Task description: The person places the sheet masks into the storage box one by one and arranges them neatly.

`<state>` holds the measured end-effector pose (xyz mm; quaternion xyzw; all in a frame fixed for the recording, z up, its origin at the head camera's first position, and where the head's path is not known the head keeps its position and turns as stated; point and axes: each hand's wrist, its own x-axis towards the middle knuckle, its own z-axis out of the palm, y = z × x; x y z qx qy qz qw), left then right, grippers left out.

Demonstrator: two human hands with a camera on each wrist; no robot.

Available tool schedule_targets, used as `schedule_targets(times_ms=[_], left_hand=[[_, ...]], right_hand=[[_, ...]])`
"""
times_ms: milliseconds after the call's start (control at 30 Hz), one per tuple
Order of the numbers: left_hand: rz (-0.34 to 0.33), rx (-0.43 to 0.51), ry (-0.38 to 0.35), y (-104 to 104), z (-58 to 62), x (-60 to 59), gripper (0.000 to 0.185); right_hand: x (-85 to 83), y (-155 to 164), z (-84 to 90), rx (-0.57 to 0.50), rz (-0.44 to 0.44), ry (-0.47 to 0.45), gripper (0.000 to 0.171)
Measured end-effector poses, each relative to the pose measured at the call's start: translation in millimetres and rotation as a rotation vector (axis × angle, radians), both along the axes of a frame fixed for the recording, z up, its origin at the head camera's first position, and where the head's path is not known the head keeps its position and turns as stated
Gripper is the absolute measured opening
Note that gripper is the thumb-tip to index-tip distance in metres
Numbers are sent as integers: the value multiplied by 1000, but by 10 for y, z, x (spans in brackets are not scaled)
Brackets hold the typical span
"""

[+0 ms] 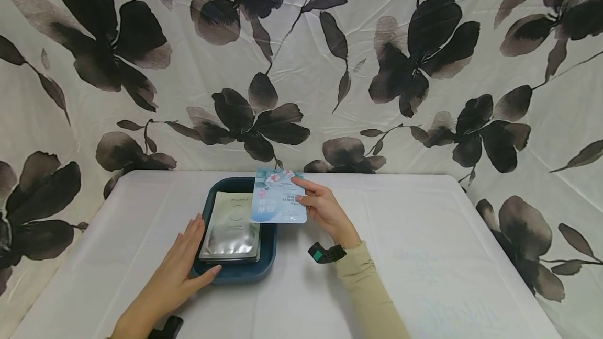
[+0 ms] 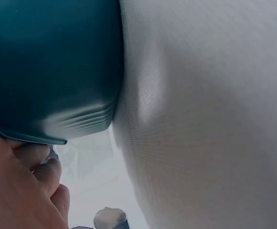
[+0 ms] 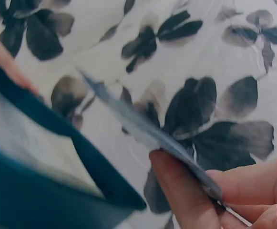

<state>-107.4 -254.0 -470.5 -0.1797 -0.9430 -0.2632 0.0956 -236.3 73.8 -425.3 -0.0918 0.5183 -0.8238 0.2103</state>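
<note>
A dark teal tray [image 1: 268,255] sits on the white table and holds a stack of silvery flat sachets [image 1: 233,226]. My left hand [image 1: 186,263] rests on the tray's near left rim with straight fingers, thumb lying along the front edge; in the left wrist view the tray [image 2: 47,67] fills the upper left above my fingers [image 2: 43,176]. My right hand [image 1: 317,205] pinches a light blue flowered sachet [image 1: 279,196] by its right edge, held just above the tray's right side. In the right wrist view the sachet [image 3: 148,131] is seen edge-on between thumb and fingers [image 3: 186,191], with the tray rim [image 3: 57,124] to the left.
The table [image 1: 424,255] is covered in white cloth, with a floral black-and-white cloth backdrop [image 1: 301,67] hanging behind and at both sides. A dark wrist strap [image 1: 326,253] sits on my right forearm.
</note>
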Motion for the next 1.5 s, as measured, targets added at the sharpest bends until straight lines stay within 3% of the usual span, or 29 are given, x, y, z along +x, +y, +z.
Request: schedule_targets(times_ms=[300,700,1033,1500], left_hand=[[12,4,-20,25,12,3,104],[10,13,-24,24,15,9,103],[17,-3,-33,28,12,2,106],[17,-8,-30,31,6,-1,105]], right_hand=[[76,-393,84,31,52,-5,62],[166,-817,-87,98,138,-25,64],[218,-938,-73,139,199,-22,62],[290,-977,10,271,104,-18,70]])
